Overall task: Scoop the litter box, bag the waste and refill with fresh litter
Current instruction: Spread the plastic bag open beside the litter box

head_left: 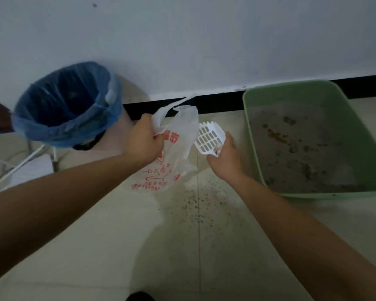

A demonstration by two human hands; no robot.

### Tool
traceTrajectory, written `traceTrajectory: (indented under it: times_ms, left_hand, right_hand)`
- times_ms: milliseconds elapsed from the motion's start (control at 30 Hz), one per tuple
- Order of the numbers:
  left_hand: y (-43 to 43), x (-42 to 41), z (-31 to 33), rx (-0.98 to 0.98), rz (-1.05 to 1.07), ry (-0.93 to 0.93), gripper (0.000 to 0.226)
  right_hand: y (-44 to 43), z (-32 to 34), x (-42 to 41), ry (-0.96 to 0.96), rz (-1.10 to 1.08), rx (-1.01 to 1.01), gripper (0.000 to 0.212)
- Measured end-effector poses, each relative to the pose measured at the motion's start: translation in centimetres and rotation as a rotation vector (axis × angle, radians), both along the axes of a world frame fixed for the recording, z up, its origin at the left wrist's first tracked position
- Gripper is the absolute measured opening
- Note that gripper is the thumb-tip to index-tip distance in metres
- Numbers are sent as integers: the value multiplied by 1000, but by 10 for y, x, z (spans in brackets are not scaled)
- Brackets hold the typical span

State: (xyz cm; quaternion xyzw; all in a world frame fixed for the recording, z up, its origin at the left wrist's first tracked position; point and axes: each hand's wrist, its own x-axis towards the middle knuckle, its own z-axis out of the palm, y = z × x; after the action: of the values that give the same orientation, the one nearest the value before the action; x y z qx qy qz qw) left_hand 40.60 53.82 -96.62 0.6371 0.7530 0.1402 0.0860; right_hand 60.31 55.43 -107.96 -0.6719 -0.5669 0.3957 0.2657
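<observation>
**Litter box sits at 3 o'clock of the scoop, so the right hand gets the next dig**

The green litter box (354, 135) is on the floor against the wall, at the right of the view; its long axis runs roughly 12 to 6, leaning a bit toward 5; the grey litter (291, 144) in it has dark bits all over, so I'd say the scooping isn't finished.

The white slotted scoop (208, 136) is just off the box's left wall, head pointing to about 11 o'clock, away from the box and toward the bag; its slots look empty to me.

The right hand (225, 157) is wrapped around the scoop handle and is clearly the nearer hand; the box is right beside it at 3 o'clock.

The thin white plastic bag (176, 153) with red print hangs at the scoop's 9 o'clock, edge touching or just beside the scoop tip, can't tell which; the left hand (143, 140) pinches it by the handle.

The hands are apart, each busy with its own thing; scattered crumbs (198, 205) lie on the tiles at 6 o'clock of the bag.

Further out at 9 o'clock is a bin with a blue liner (67, 105); my guess is the scoop swings back to 3 for another load while the left hand holds the bag up.
</observation>
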Motion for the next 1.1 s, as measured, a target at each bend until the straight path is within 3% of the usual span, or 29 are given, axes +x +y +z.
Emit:
traceTrajectory:
  times_ms: [67, 300, 500, 600, 667, 733, 833, 1000, 1100]
  left_hand:
    - [-4, -1, -25, -51, 42, -143, 36]
    - [-23, 27, -94, -131, 151, -270, 39]
    - [-22, 42, -123, -261, 116, -493, 60]
    - [-15, 44, -125, -256, 111, -683, 68]
    - [-11, 42, -124, -207, 120, -670, 44]
    - [-5, 36, -122, -106, 112, -634, 26]
    - [6, 26, -116, 4, 138, -738, 18]
    - [37, 7, -99, 188, 295, -869, 12]
    - [53, -9, -89, 253, 416, -928, 14]
  right_hand:
    - [-11, -12, 0, -37, -21, -47, 93]
    - [-41, -50, 32, -115, -63, -181, 93]
    - [-38, -49, 43, -162, -2, -377, 90]
    - [-34, -41, 34, -92, -84, -245, 66]
    - [-31, -32, 28, -18, -197, -86, 52]
    - [-24, -24, 23, 97, -240, -32, 55]
    - [-8, -15, 21, 185, -179, -79, 82]
    - [5, -2, 23, 118, -139, 190, 64]
    - [3, 8, 22, 43, -132, 318, 68]
